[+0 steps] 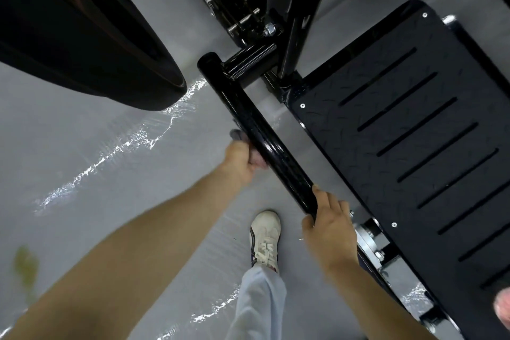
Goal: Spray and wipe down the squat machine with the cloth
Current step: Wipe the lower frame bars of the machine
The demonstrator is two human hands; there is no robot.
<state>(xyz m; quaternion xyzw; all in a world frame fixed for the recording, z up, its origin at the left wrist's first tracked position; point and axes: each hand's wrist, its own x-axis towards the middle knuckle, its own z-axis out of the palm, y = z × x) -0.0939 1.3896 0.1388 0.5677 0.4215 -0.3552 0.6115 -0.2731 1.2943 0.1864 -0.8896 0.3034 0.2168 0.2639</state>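
A glossy black round bar [259,135] of the squat machine runs diagonally from upper left to lower right. My left hand [240,159] grips a grey cloth [237,135] and holds it against the bar's left side near its middle. My right hand [329,222] grips the bar's lower end, fingers curled over it. The black tread-plate footplate [408,124] with long slots lies to the right of the bar. No spray bottle is in view.
A large black padded part [82,30] hangs at upper left. Black frame tubes and bolts [242,14] stand at the top. My white sneaker [265,237] and pale trouser leg stand on the grey floor [82,174] below the bar.
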